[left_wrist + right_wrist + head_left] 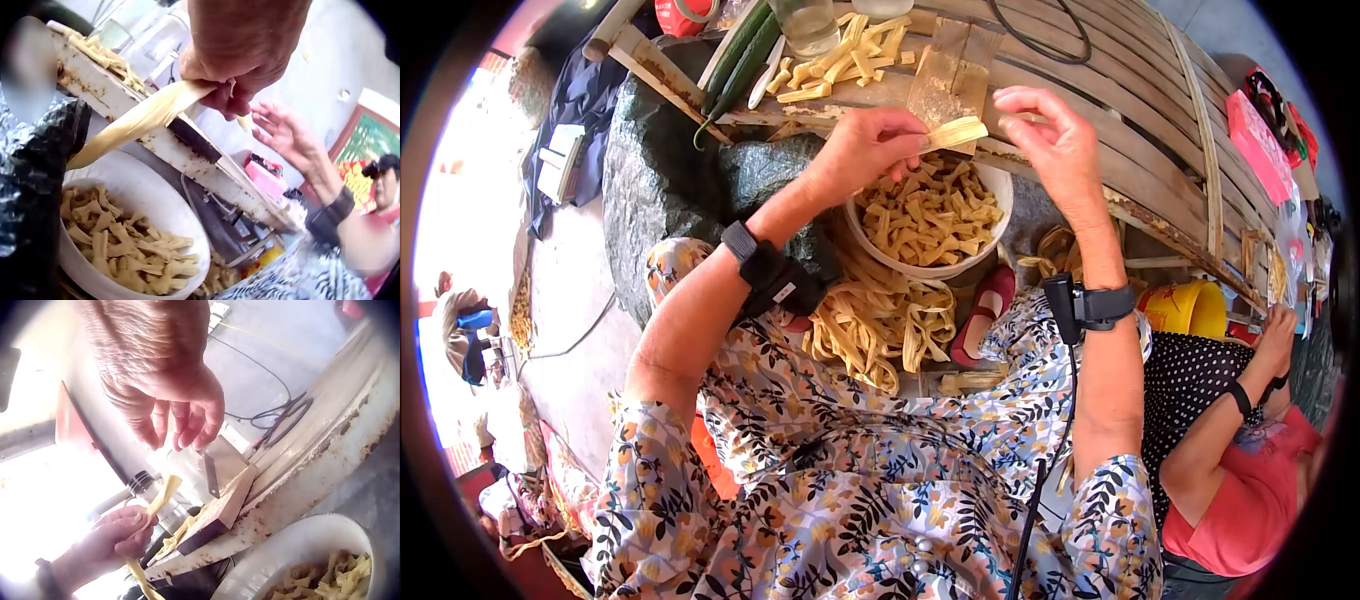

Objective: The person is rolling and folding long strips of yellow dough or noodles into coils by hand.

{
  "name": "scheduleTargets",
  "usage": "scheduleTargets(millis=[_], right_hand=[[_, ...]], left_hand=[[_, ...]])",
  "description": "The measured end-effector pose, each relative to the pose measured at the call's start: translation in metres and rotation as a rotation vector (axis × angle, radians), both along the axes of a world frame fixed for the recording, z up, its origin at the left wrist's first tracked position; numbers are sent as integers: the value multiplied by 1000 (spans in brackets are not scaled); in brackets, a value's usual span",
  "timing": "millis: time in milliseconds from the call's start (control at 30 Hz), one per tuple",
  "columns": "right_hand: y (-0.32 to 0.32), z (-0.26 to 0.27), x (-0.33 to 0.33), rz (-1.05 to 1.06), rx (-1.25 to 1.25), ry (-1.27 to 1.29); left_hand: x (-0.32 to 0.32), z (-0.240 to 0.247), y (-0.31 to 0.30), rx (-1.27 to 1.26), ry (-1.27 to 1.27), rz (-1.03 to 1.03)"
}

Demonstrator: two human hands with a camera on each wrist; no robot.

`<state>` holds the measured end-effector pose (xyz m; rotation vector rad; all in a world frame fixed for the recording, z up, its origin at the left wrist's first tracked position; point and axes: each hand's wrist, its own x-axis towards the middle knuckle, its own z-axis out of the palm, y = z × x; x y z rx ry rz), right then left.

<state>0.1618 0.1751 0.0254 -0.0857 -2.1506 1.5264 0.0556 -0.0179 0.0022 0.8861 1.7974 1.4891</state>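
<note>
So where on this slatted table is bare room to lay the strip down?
Free for the strip: the bare slats between the wooden block and the pink packet, this side of the cable, just beyond the right hand. Crowded: left of the block, with cut pieces, a jar and cucumbers. The bowl is full.

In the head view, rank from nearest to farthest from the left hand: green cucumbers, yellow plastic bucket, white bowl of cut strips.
1. White bowl, just below the left hand.
2. Green cucumbers, upper left.
3. Yellow plastic bucket, far right.
</note>
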Motion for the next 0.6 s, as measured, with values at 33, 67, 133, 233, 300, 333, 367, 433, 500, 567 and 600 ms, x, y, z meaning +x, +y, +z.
scheduleTargets(millis=[33,67,133,233,300,333,367,433,500,567,600], right_hand=[[0,-1,-3,7,17,0],[0,-3,-4,10,33,-3],[-6,-9,-4,27,67,-97],[-12,-25,0,77,138,-308],[-15,-22,5,95,-16,-540],[-16,-21,7,105,-94,-654],[-16,-23,8,128,-98,-658],[-16,-27,11,171,-110,-670],[-18,-19,16,257,-155,-688],[-24,-6,21,432,-272,-682],[-29,0,23,564,-370,-667]], left_hand=[[3,0,3,-2,160,34],[9,-1,7,10,454,63],[19,-6,15,162,830,34],[30,-1,11,67,999,-90],[32,5,11,43,1058,-157],[31,8,10,48,1068,-178],[30,9,9,53,1079,-199],[28,12,11,186,878,-145],[19,18,4,-5,481,-150],[8,27,3,8,370,-154],[3,32,3,7,360,-167]])
